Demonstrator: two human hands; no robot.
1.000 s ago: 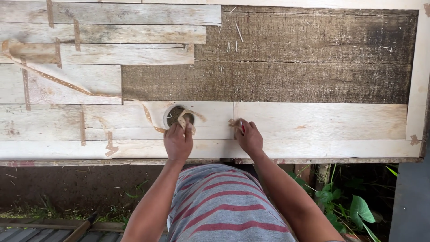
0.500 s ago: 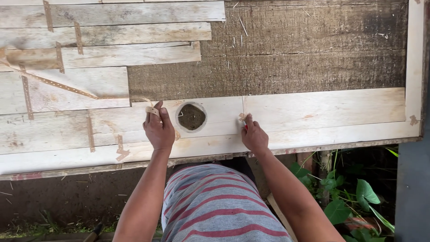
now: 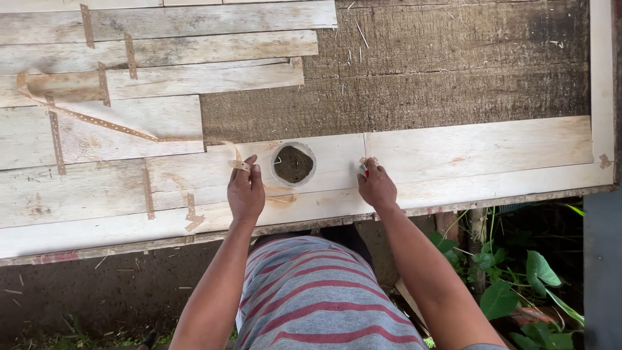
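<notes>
Pale veneer sheets [image 3: 479,152] lie edge to edge on a rough dark board [image 3: 453,71]. One sheet has a round knot hole [image 3: 293,163]. My left hand [image 3: 245,189] rests just left of the hole and pinches the end of a thin brown perforated tape strip [image 3: 97,120] that trails away to the upper left. My right hand [image 3: 376,186] presses on the seam [image 3: 367,144] between two sheets, to the right of the hole, with a small red object [image 3: 366,171] between its fingers.
More veneer strips [image 3: 162,48] joined with short tape pieces [image 3: 148,193] cover the left of the board. A pale frame rail [image 3: 602,78] runs along the right edge. Green plants [image 3: 518,279] and dirt ground lie below the front edge.
My left hand has moved from the knot hole to its left, with the tape end still in its fingers. My right hand stays at the seam.
</notes>
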